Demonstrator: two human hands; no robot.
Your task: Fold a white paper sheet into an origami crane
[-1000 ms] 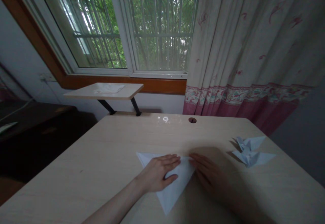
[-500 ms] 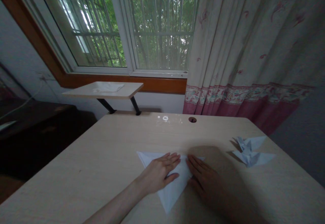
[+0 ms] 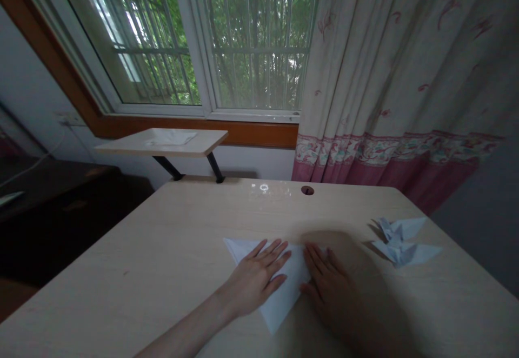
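Note:
A white sheet of paper folded into a triangle (image 3: 286, 298) lies on the light wooden table (image 3: 170, 250), one corner pointing towards me. My left hand (image 3: 257, 277) lies flat on the paper's middle, fingers stretched out and slightly spread. My right hand (image 3: 330, 287) lies flat beside it, fingers straight, its fingertips touching the paper's right edge. Neither hand grips anything.
A folded white paper crane (image 3: 401, 242) sits at the table's right side. A cable hole (image 3: 307, 190) is near the far edge. A small raised shelf (image 3: 162, 143) with a white sheet stands at the back left. Window and curtain (image 3: 405, 77) behind; dark furniture (image 3: 48, 196) to the left.
Both hands have slid a little on the paper, and the left hand's fingers have spread wider. The paper has shifted slightly to the right.

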